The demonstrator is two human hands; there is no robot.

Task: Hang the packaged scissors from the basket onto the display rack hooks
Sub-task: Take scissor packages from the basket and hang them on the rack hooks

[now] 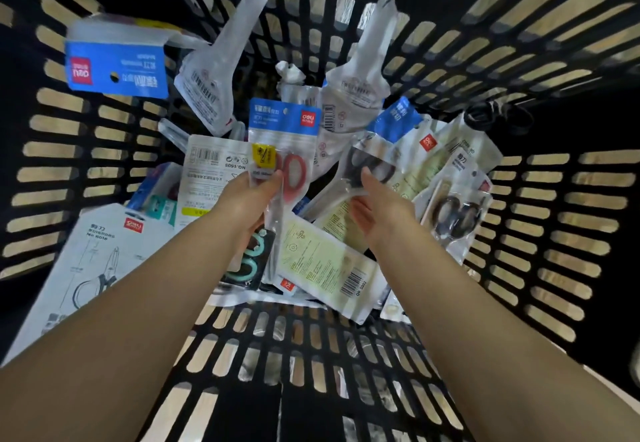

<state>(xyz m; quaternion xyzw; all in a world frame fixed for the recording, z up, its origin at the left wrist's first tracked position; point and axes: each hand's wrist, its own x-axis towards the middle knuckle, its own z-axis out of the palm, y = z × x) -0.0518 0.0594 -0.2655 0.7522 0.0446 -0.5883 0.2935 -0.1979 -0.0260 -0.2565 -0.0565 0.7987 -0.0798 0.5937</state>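
I look down into a black slotted basket full of packaged scissors. My left hand grips a clear pack with a blue header and red-handled scissors, held upright above the pile. My right hand reaches into the pile with fingers spread around a clear pack of black-handled scissors; whether it holds that pack is unclear. Another black-handled pack lies at the right, and a teal-handled pack sits below my left hand. No display rack is in view.
A large white scissors box leans at the lower left. A blue-and-white pack rests against the upper left wall. Several white sleeve packs stand at the back. A pale yellow pack lies in the middle.
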